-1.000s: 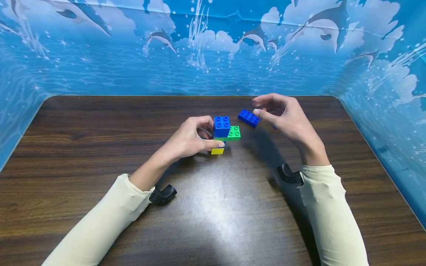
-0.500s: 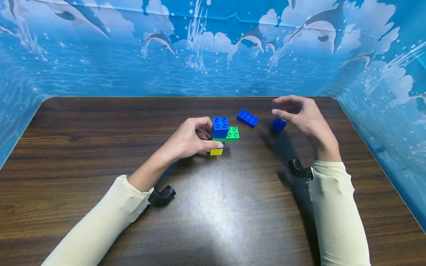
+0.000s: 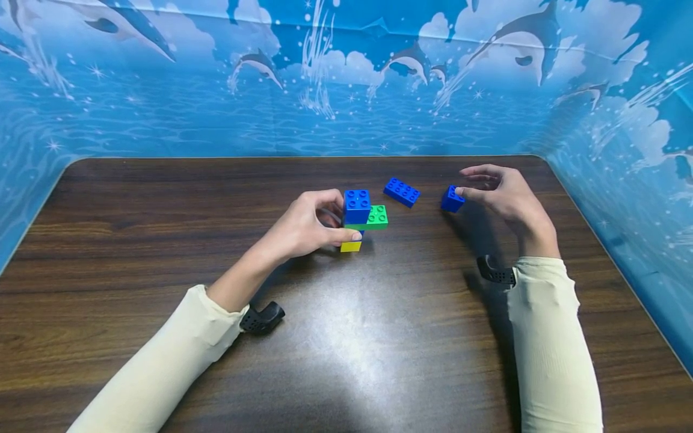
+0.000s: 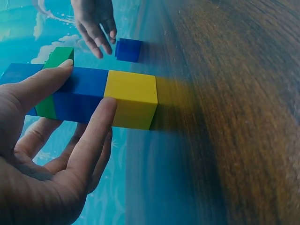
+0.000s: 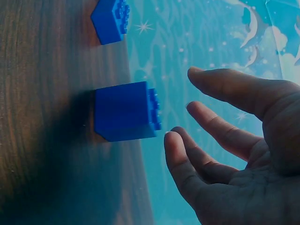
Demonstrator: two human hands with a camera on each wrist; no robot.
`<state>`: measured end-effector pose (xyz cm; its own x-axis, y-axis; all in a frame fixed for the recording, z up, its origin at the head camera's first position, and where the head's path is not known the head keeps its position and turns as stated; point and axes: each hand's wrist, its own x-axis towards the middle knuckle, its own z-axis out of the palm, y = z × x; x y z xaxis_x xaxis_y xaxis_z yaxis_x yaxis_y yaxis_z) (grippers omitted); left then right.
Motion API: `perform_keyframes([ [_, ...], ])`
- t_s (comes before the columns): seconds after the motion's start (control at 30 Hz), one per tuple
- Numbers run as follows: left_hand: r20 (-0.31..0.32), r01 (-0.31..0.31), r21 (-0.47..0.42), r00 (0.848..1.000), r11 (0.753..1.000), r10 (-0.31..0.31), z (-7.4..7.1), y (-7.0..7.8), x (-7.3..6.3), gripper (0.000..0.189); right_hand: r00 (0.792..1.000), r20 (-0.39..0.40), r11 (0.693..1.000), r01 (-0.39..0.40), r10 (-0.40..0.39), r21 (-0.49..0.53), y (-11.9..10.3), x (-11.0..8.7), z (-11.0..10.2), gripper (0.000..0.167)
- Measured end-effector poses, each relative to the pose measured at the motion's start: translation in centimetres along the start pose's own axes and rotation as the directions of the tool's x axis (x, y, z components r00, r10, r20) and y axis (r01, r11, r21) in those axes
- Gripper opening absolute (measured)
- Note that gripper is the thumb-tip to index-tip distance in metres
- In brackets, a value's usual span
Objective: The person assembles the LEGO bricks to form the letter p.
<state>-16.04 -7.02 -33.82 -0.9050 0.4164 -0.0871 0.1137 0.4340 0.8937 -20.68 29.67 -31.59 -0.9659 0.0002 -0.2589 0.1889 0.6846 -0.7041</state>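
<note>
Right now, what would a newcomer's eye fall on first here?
Probably the bright blue dolphin backdrop, standing behind the dark wooden table. Next, near the middle of the head view, the blue, green and yellow block stack gripped by the left hand. Farther right, the right hand is beside a small blue block.

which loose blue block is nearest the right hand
The shorter block, standing just beside the right hand; the longer block lies farther away, nearer the mixed-colour stack.

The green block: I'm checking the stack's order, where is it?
In the head view, the green block is just right of centre, between the upper blue block and the lower blue block.
</note>
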Motion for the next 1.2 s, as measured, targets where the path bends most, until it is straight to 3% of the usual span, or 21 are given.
perform_keyframes([
  [0.23, -0.004, 0.001, 0.001, 1.0, 1.0, -0.001, 0.0, 0.0, 0.0, 0.031, 0.999, 0.035, 0.999, -0.035, 0.034, 0.032, 1.4, 0.7, -0.1, 0.067],
  [0.5, -0.003, 0.007, 0.001, 1.0, 1.0, -0.007, 0.0, 0.0, 0.0, 0.031, 0.999, 0.05, 0.999, -0.011, 0.009, 0.042, 2.9, 1.7, 0.5, 0.062],
  [0.97, 0.0, 0.012, -0.012, 1.0, 1.0, -0.012, 0.0, 0.0, 0.0, 0.03, 0.999, 0.015, 0.999, -0.03, 0.029, 0.035, 3.2, 1.9, 1.0, 0.058],
  [1.2, -0.003, 0.011, -0.001, 1.0, 1.0, -0.011, 0.1, -0.1, 0.0, 0.031, 1.0, 0.001, 0.995, -0.008, 0.008, 0.102, 3.2, 2.0, 0.9, 0.061],
])
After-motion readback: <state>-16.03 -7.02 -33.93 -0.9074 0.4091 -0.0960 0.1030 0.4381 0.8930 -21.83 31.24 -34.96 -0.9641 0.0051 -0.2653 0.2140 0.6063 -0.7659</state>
